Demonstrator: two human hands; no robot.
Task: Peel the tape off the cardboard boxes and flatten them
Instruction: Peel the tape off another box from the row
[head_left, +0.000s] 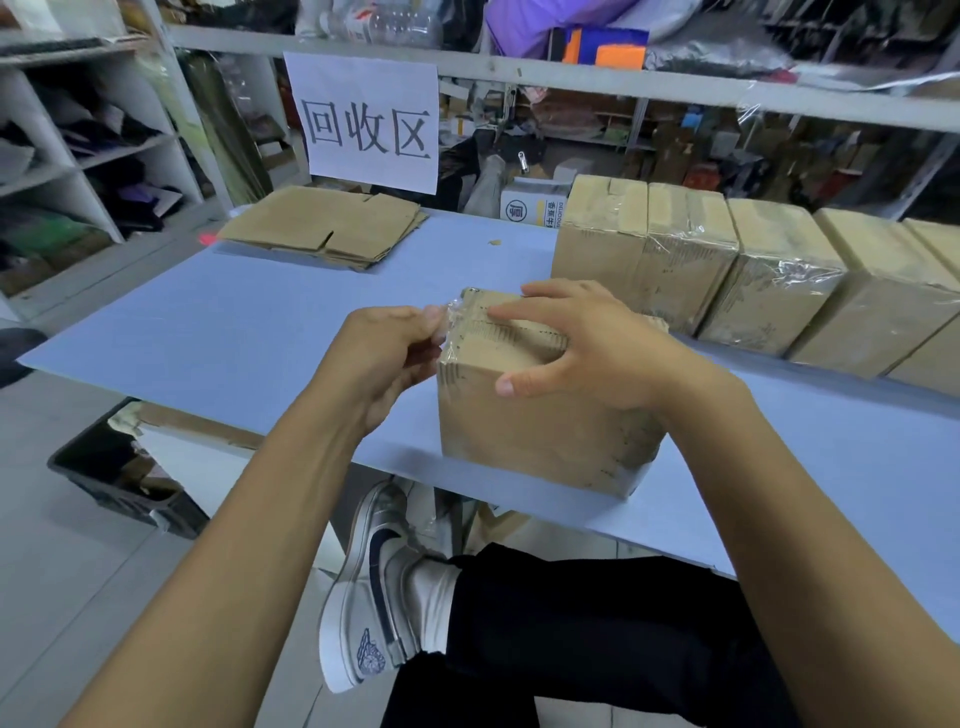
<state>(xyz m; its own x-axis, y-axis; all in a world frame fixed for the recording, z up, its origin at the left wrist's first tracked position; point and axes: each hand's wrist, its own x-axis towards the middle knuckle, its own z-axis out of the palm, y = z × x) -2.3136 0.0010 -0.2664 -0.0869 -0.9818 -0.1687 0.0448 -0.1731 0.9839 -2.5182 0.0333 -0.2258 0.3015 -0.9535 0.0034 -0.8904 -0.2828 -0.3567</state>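
**Tape end pinched at the box's top corner**

Your table is a pale blue sheet running from lower right to upper left. Along its far right edge stands a row of taped boxes, side by side and touching. At the far left end lies a stack of flattened cardboard, well apart from everything else. A paper sign hangs from the shelf behind it.

The box you are working on sits upright near the table's front edge, just in front of the row. Your right hand rests on its top, fingers spread and nearly straight, thumb down over the near face. Your left hand is at the box's upper left corner, fingers curled together and pinching a loose end of clear tape.
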